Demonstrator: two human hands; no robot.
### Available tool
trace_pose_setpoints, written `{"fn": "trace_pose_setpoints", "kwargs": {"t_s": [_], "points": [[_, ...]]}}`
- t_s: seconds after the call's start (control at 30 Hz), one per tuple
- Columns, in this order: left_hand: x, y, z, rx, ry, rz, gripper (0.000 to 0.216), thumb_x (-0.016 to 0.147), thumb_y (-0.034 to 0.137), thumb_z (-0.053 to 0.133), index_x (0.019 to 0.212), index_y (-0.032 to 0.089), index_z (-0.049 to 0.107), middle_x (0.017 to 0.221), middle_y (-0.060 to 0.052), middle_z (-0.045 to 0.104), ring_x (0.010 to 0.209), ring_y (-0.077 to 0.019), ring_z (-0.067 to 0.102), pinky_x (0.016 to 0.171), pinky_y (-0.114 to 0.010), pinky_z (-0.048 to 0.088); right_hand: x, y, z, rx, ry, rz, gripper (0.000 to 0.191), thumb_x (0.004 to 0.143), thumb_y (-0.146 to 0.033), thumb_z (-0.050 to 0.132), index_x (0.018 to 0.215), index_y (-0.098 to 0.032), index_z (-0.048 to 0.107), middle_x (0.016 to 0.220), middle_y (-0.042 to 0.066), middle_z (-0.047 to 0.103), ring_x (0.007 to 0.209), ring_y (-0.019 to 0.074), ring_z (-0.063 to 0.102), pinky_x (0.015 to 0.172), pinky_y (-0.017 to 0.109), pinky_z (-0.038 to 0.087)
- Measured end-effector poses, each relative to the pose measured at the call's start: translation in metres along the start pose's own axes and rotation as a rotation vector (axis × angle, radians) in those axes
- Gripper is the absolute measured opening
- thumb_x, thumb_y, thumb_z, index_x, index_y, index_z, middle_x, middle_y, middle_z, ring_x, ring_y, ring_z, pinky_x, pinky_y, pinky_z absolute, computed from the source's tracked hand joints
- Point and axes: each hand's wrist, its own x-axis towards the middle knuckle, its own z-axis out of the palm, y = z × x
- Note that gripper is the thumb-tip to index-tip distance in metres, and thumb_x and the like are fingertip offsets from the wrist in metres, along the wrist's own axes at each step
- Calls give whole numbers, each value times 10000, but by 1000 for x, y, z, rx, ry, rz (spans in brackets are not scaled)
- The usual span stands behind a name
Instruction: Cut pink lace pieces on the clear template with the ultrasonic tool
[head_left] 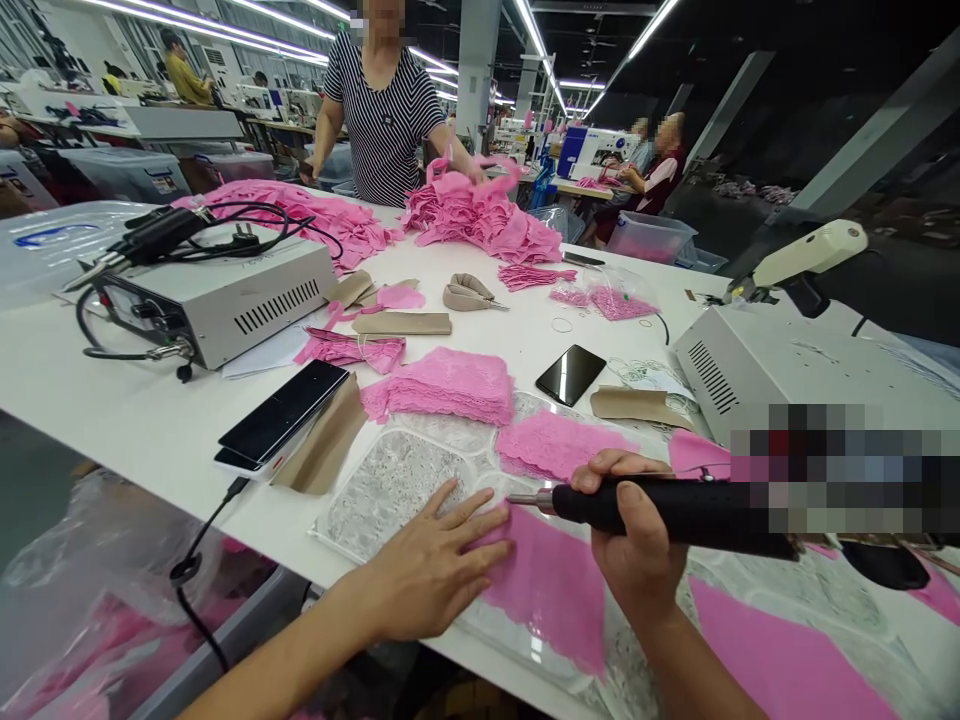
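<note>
My left hand (442, 565) lies flat with its fingers spread, the fingertips at the left edge of a pink fabric piece (551, 580). The fabric is spread on a clear-coated, grey-patterned mat (390, 485). In my right hand (637, 540) is a black handpiece with a metal tip (592, 503), its fingers wrapped round the body. The tip points left and is close to the fabric's upper left corner, near my left fingertips; whether it touches cannot be seen. Just beyond are a pink lace-edged stack (442, 385) and a smaller pink pile (562, 443).
A grey metal box (255, 300) with a corded black handpiece on top stands left, another grey box (810, 370) right. Phones (571, 375) lie on the white table. A person in a striped top (386, 120) handles a pink fabric heap (480, 215) across it. More pink pieces (780, 650) lie lower right.
</note>
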Motion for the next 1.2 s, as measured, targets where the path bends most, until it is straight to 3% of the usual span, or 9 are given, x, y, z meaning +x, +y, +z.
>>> {"fn": "trace_pose_setpoints", "kwargs": {"t_s": [0.2,0.33,0.53,0.83,1.07,1.2], "points": [[-2,-4,5,41,17,32,412,966,227,492,1378,230,515,1498,-54,445,1437,-286,318,1202,-533,155,8,-17,-8,28,83,-48,81,777,-258,629,852,-230,638,821,-9,601,614,110,566,610,303,517],[-3,-8,7,61,57,60,418,971,227,484,1389,235,505,1486,-50,462,1445,-263,307,1210,-513,156,14,-41,-37,-43,170,-101,98,721,-270,611,781,-200,645,765,9,608,546,109,543,535,290,490],[-3,-10,8,94,106,81,415,982,200,456,1395,223,494,1526,-36,402,1460,-232,274,1223,-465,124,6,-59,-79,-89,293,-57,115,649,-280,614,701,-179,629,692,1,585,497,102,519,481,272,470],[-2,-9,-1,96,67,117,410,988,173,433,1393,196,493,1511,-47,426,1466,-224,259,1225,-461,123,2,-56,-80,-38,236,-48,145,661,-286,617,751,-181,660,699,7,594,498,104,525,472,266,472],[20,26,2,37,162,138,382,967,117,436,1337,143,531,1386,-69,572,1383,-213,419,1226,-447,172,2,-52,-82,-26,258,-33,145,650,-282,621,742,-177,660,706,8,594,499,104,529,478,272,477],[40,49,15,-12,120,165,325,984,209,471,1283,138,576,1363,-60,592,1316,-238,501,1206,-462,230,2,-54,-85,-18,256,-28,144,646,-280,627,739,-175,655,707,7,586,491,99,522,471,271,475]]}}
